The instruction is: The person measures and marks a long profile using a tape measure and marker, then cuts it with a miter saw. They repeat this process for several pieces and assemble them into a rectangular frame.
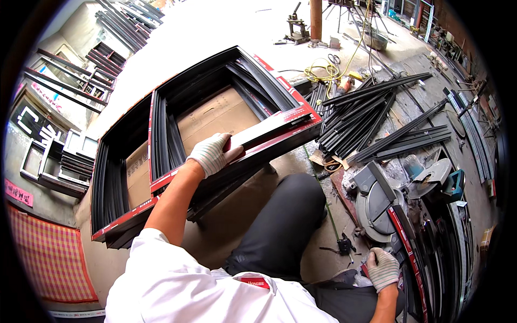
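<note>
My left hand (212, 154), in a striped white glove with red showing at the fingers, is closed on the near rail of a black metal window frame (153, 141). The frame has a crossbar and red protective film along its edges. It tops a stack of similar frames, with brown cardboard (207, 119) inside. Low on the right, beside my thigh, my right hand (383, 267) wears a matching glove. Its fingers are curled over clear plastic wrapping (353, 276); what they hold is hidden. A long red-filmed black profile (407, 258) lies just right of that hand.
A mitre saw (377, 202) stands on the floor to the right. Beyond it lie piled black profiles (363, 116) and a tangled yellow cable (323, 71). A brown post (316, 21) rises at the back. White frames (56, 156) lean at the left wall near a checked cloth (48, 253).
</note>
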Available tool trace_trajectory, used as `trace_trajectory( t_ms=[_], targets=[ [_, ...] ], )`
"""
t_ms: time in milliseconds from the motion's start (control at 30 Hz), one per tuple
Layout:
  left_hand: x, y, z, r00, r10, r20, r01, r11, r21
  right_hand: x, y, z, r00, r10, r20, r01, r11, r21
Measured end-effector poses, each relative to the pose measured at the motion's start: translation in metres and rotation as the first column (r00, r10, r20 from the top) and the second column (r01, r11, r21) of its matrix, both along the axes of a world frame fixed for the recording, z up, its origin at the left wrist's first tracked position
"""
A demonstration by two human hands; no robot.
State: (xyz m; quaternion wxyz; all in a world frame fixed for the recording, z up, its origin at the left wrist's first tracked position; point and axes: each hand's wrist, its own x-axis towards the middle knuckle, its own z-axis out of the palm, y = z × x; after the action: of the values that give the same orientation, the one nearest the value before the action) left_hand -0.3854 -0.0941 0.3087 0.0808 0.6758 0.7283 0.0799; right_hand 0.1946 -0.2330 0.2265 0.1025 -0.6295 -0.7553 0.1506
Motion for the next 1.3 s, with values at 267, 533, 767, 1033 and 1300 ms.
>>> trace_trajectory(
  t_ms=[267,533,767,1033,1300],
  targets=[
    [-0.006,0.004,-0.002,1.0,-0.008,-0.005,0.008,1.0,0.005,-0.004,0.007,0.003,0.999,0.036,0.008,-0.036,0.998,0.044],
    [0.004,-0.001,0.0,1.0,0.006,0.004,-0.006,0.999,-0.05,-0.013,0.011,0.013,0.999,0.037,0.028,-0.038,0.998,0.045],
    [0.005,-0.004,0.005,1.0,-0.014,-0.005,0.014,0.995,-0.094,-0.039,0.016,0.017,0.985,0.046,-0.165,-0.015,0.982,0.187],
    [0.006,-0.005,0.008,0.993,-0.078,-0.088,0.084,0.994,0.072,-0.123,0.079,0.051,0.949,0.259,-0.18,-0.128,0.838,0.531],
    [0.025,-0.018,0.041,0.954,-0.238,-0.182,0.266,0.952,0.153,-0.238,0.163,0.118,0.843,0.536,0.056,-0.437,0.62,0.652]
  ],
)
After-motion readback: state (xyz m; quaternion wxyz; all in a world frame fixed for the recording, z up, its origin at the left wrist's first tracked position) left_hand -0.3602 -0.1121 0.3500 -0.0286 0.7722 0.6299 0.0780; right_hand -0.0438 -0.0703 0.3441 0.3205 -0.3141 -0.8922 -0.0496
